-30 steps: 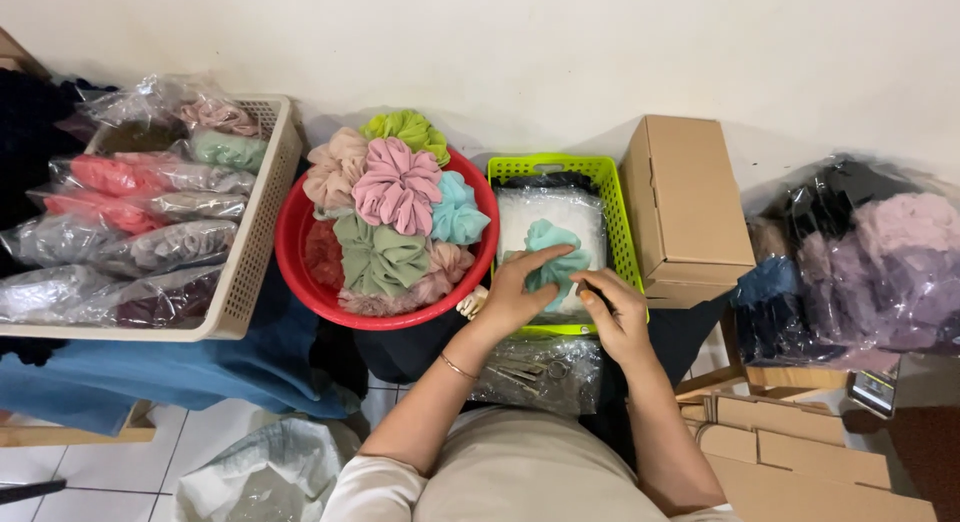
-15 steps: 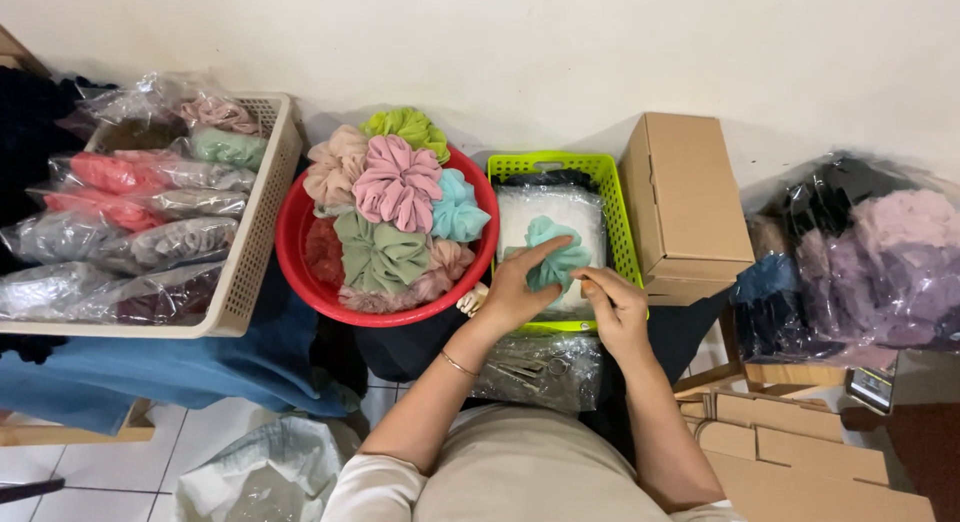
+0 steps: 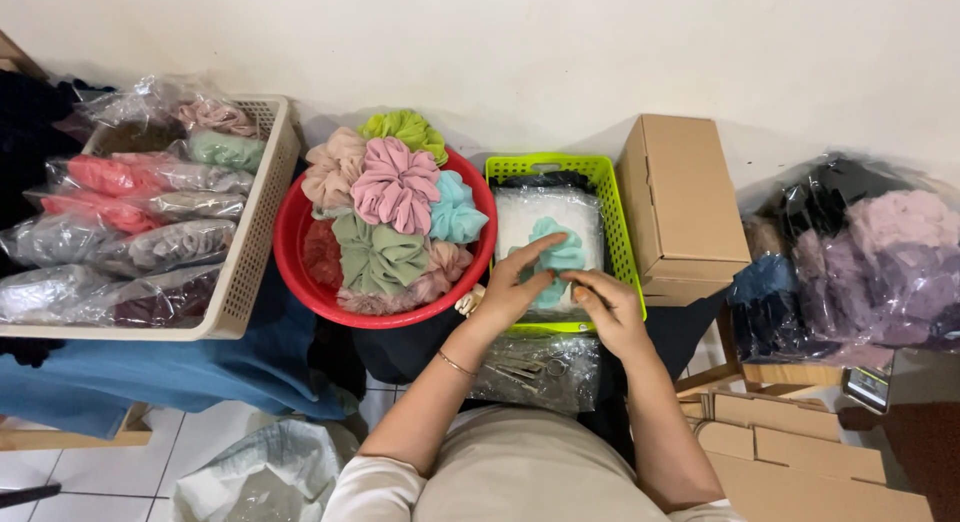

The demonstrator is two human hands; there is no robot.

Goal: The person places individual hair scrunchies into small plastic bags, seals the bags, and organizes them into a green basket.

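A mint-green scrunchie [image 3: 560,254] lies on clear plastic packaging in a lime-green plastic basket [image 3: 615,210]. My left hand [image 3: 515,285] rests on the scrunchie's left side with fingers spread over it. My right hand [image 3: 610,304] pinches its lower right edge. Both hands hold the scrunchie over the basket. A red round basin [image 3: 290,244] to the left is heaped with scrunchies in pink, olive, lime, beige and aqua.
A beige mesh tray [image 3: 255,250] of bagged scrunchies stands at left. A closed cardboard box [image 3: 680,204] sits right of the green basket, with bagged purple and dark scrunchies [image 3: 870,257] beyond. Flat cardboard [image 3: 800,462] lies lower right; a plastic bag [image 3: 265,477] lower left.
Both hands have shifted slightly up and right over the green basket, and the scrunchie now lies flatter under my left fingers.
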